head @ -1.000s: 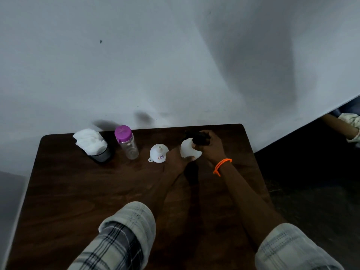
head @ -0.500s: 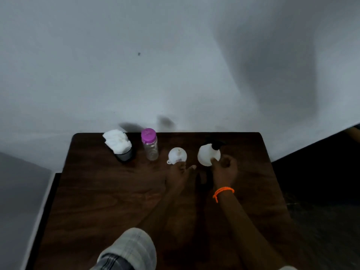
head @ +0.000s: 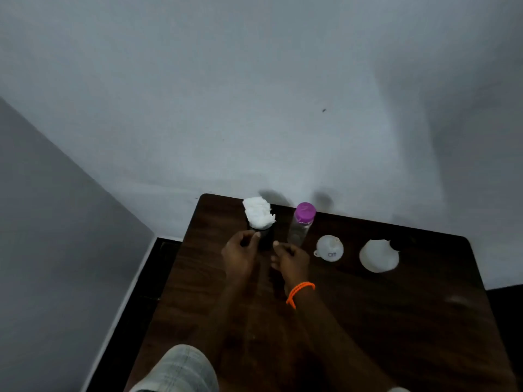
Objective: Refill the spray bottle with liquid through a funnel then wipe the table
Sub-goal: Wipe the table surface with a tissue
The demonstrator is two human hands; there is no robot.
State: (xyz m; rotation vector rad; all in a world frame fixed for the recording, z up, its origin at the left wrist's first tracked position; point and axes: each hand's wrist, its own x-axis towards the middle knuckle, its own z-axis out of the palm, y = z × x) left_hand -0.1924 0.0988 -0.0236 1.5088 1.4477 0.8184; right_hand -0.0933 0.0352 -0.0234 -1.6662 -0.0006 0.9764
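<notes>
A white spray bottle with a black nozzle stands at the right of the dark wooden table. A small white funnel lies left of it. A clear bottle with a purple cap stands further left. White tissues fill a dark cup at the far left. My left hand hovers at the cup's left side, fingers curled and apart. My right hand, with an orange wristband, sits between the cup and the clear bottle's base, holding nothing.
A pale wall rises right behind the table's far edge. The table's left edge drops to a dark floor beside a grey wall. A faint wet smear shows on the wood at the right.
Both hands have left the spray bottle and moved left to the tissue cup and clear bottle. The view has swung left, so the objects now sit further right.
</notes>
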